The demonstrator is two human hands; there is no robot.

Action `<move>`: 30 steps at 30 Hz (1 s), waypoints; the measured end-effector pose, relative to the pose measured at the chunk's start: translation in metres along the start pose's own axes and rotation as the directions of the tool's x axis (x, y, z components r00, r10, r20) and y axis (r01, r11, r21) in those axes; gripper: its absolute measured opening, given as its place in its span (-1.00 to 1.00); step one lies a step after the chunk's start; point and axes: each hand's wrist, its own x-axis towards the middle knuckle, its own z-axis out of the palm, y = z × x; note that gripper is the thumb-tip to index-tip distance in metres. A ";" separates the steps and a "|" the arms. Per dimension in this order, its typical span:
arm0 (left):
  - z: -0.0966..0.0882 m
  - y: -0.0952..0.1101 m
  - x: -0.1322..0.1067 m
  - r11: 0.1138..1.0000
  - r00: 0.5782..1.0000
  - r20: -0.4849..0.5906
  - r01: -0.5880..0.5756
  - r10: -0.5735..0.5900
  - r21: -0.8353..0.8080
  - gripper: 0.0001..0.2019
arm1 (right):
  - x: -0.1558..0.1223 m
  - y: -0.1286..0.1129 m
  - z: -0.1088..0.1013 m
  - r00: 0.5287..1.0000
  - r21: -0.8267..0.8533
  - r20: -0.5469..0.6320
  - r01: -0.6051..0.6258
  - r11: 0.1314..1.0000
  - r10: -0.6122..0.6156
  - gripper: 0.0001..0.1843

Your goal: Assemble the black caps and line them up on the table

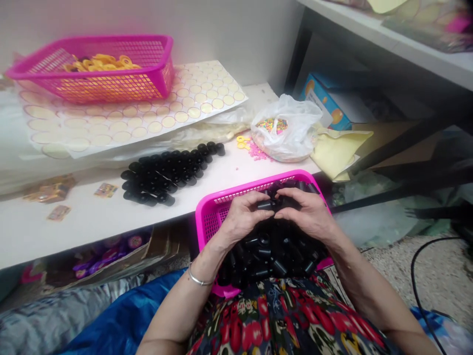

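My left hand and my right hand meet over a pink basket on my lap, filled with several small black plastic tubes. Both hands pinch one black tube between their fingertips, just above the pile. A silver bangle sits on my left wrist. On the white table, a neat triangle of black tubes lies side by side, left of and beyond the basket.
A second pink basket with yellow rings rests on sheets of round stickers at the back. A white bag of coloured beads, yellow paper and a blue box lie to the right. A cable runs on the floor.
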 end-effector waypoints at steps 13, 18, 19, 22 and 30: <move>0.004 0.004 0.000 0.997 0.996 0.078 0.042 -0.037 -0.066 -0.67 | 0.005 -0.007 -0.002 0.962 -0.086 0.189 0.218 0.972 -0.199 -0.53; 0.008 0.012 -0.005 0.991 0.970 0.242 -0.059 0.028 0.123 -0.54 | -0.003 -0.012 0.012 0.950 -0.129 0.251 0.220 0.967 -0.183 -0.07; 0.009 0.013 -0.006 0.984 0.964 0.262 -0.085 0.042 0.155 -0.51 | -0.004 -0.014 0.015 0.947 -0.132 0.271 0.213 0.968 -0.171 0.02; 0.006 0.013 -0.008 0.989 0.960 0.265 -0.116 0.089 0.089 -0.41 | -0.005 -0.019 0.022 0.953 -0.045 0.290 0.106 0.993 -0.089 0.25; -0.040 0.003 -0.029 0.992 0.978 -0.184 -0.114 0.102 -0.052 -0.61 | 0.012 -0.009 -0.001 0.952 0.314 -0.218 -0.139 0.939 0.214 -0.51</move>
